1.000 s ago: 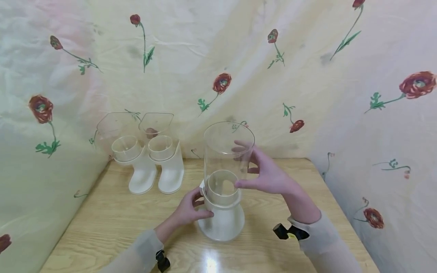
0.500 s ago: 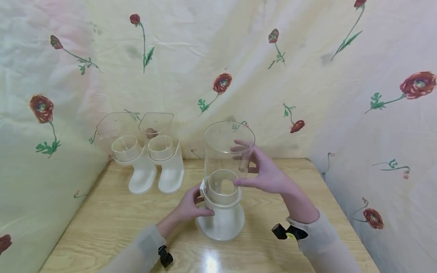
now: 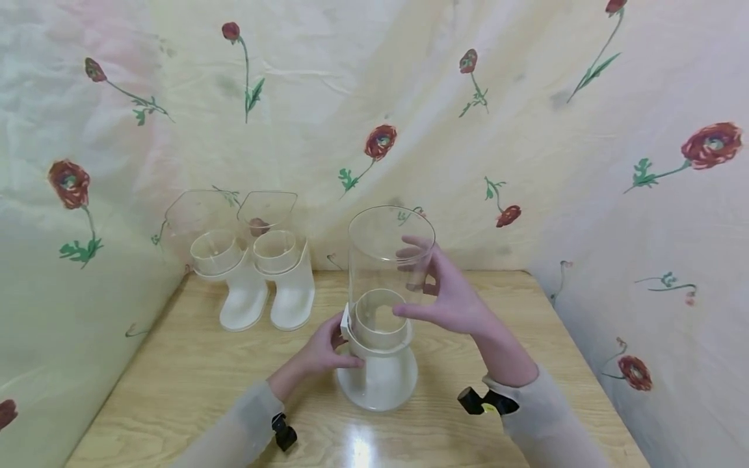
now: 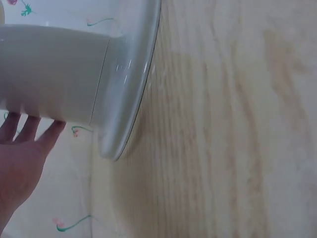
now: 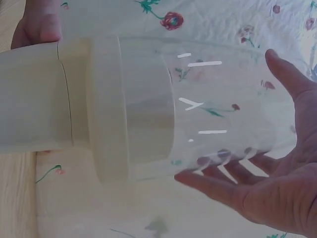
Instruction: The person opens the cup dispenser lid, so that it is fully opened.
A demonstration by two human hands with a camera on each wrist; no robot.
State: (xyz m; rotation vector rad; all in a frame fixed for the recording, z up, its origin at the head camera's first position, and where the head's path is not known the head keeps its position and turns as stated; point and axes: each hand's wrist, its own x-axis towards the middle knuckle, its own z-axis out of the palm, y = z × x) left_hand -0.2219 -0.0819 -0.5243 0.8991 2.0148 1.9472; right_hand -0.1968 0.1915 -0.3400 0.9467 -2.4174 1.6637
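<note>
A white stand (image 3: 379, 383) with a round foot rises from the table at the middle of the head view. A tall clear cylinder (image 3: 364, 273) sits upright on its top, with a pale inner ring (image 3: 380, 335) visible through the lower wall. My left hand (image 3: 324, 348) holds the stand's column from the left, thumb in front; in the left wrist view the fingertips meet the column (image 4: 54, 74). My right hand (image 3: 450, 296) spans the cylinder's right side, thumb in front and fingers behind. In the right wrist view these fingers (image 5: 213, 186) lie along the clear wall.
Back left on the wooden table (image 3: 193, 377) stands a joined pair of white stands (image 3: 292, 296) with clear containers (image 3: 266, 208) on top. Flowered cloth (image 3: 316, 84) walls in the back and both sides. Black wrist cameras (image 3: 284, 432) are strapped over the sleeves.
My right thumb and wrist have shifted slightly left around the clear cylinder. The left hand, stand and cylinder are nearly unchanged.
</note>
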